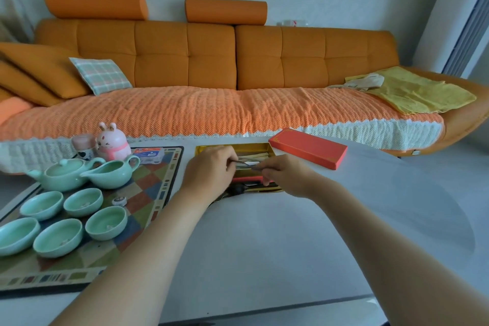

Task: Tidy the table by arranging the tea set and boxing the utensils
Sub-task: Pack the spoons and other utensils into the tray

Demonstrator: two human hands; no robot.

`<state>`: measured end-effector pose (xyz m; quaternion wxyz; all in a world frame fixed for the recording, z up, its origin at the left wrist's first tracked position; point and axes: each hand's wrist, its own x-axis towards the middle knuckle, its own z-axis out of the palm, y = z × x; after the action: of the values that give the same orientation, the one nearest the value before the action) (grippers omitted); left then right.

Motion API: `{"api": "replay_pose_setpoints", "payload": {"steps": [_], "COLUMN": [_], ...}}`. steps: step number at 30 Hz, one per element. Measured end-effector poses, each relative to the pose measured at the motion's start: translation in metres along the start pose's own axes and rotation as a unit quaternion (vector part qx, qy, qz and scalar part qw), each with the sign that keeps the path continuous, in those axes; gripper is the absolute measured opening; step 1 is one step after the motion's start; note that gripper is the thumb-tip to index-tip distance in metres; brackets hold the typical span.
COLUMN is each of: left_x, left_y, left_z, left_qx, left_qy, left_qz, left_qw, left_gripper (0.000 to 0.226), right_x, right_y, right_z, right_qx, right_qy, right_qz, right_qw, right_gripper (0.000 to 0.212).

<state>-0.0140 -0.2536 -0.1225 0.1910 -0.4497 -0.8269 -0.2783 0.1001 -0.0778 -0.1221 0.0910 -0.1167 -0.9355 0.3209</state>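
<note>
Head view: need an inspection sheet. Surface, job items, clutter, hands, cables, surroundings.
Surface: pale grey table; checked patchwork mat on its left part.
Job's things: mint-green ceramic teapot, matching pitcher and five mint-green cups stand on the mat; gold-lined utensil box open, utensils inside; red flat lid off, at its far right corner.
Clutter: pink rabbit figurine, pink-lidded jar, small blue-and-white box along the mat's far edge.
Hands: left hand and right hand both pinch one slim metal utensil over the box.
Cables: nothing seen.
Surroundings: orange sofa, plaid cushion, yellow cloth on the seat.
</note>
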Motion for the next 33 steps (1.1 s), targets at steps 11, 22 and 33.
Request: {"api": "replay_pose_setpoints", "payload": {"steps": [11,22,33], "left_x": [-0.001,-0.001,0.0], "left_y": [-0.04,-0.049,-0.028], "left_z": [0.01,0.024,0.013], "left_qx": [0.014,0.067,0.037], "left_qy": [-0.105,-0.189,-0.072], "left_qz": [0.014,0.02,0.071], "left_qw": [0.994,0.979,0.994], "left_gripper": [0.04,0.053,0.01], "right_x": [0.048,0.046,0.021], "right_y": [-0.004,-0.002,0.0], "right_z": [0.025,0.033,0.019], "right_qx": [-0.164,-0.144,-0.112], "right_qy": [0.065,0.07,0.149], "right_qz": [-0.022,-0.02,-0.117], "right_qw": [0.984,0.987,0.975], "right_gripper": [0.044,0.042,0.033]}}
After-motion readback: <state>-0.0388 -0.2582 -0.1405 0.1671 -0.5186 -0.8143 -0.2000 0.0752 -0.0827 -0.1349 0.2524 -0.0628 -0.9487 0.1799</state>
